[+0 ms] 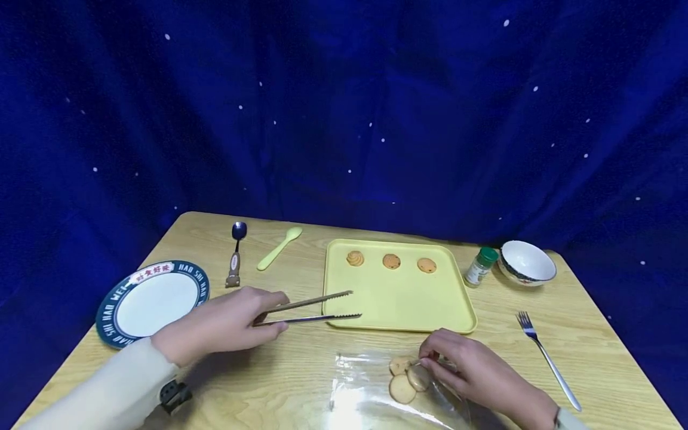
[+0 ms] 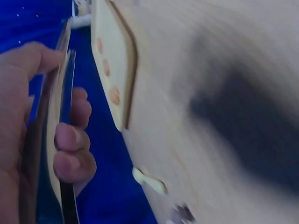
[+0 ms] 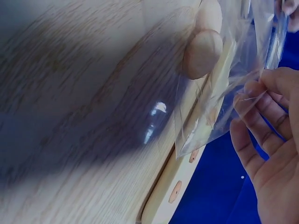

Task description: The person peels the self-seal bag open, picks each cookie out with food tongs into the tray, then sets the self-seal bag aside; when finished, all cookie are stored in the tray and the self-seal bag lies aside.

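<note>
My left hand (image 1: 231, 322) grips metal tongs (image 1: 312, 303), whose toothed tips stand apart over the near left edge of the yellow tray (image 1: 400, 304). In the left wrist view the fingers curl round the tong arms (image 2: 65, 107). My right hand (image 1: 473, 364) pinches the edge of a clear plastic bag (image 1: 360, 373) in front of the tray. Several round cookies (image 1: 402, 389) lie inside the bag. On the tray, a swirled cookie (image 1: 355, 258) and two speckled cookies (image 1: 391, 261) sit in a row along the far side.
At the left lie a blue-rimmed plate (image 1: 156, 304), a dark spoon (image 1: 235, 257) and a pale green spoon (image 1: 279, 248). Right of the tray stand a green-capped seasoning jar (image 1: 480, 267) and a white bowl (image 1: 528, 263). A fork (image 1: 548, 358) lies near the right hand.
</note>
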A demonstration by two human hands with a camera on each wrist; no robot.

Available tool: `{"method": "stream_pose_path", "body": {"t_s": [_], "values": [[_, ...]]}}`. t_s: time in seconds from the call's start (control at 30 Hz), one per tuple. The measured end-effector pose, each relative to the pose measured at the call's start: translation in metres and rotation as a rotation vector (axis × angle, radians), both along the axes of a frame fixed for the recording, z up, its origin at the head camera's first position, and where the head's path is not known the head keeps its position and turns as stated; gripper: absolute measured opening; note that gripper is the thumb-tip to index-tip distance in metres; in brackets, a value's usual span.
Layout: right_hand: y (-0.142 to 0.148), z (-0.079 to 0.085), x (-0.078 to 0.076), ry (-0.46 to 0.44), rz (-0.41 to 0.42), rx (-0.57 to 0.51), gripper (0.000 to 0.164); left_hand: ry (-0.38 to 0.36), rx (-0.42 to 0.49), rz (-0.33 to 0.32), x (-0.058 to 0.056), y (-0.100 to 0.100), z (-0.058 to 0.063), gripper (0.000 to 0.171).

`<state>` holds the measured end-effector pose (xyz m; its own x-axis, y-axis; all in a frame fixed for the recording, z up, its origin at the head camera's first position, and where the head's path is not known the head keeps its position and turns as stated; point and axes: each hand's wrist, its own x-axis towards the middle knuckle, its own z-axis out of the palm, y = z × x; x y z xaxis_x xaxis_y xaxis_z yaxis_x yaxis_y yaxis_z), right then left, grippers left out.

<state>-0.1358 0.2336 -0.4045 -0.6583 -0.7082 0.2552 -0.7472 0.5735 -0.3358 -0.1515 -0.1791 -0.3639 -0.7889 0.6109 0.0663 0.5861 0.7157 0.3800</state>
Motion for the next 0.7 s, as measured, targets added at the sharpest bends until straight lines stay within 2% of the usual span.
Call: {"method": "stream_pose_path", "body": {"t_s": [0.17,0.33,0.53,0.7], "values": [[-0.001,0.0,0.0,0.001,-0.006,0.007,0.01,-0.073,-0.027,-0.021,0.019,-0.019,-0.006,0.011],[-0.003,0.0,-0.001,0.003,-0.011,0.009,0.01,-0.121,0.014,-0.101,0.03,-0.021,-0.01,0.008],[-0.005,-0.001,0.0,0.005,0.012,-0.019,0.007,-0.068,0.002,-0.193,0.036,-0.009,-0.021,0.019],[-0.005,0.0,0.0,0.003,0.013,-0.025,0.008,-0.015,-0.014,-0.223,0.037,0.008,-0.032,0.018]]}}
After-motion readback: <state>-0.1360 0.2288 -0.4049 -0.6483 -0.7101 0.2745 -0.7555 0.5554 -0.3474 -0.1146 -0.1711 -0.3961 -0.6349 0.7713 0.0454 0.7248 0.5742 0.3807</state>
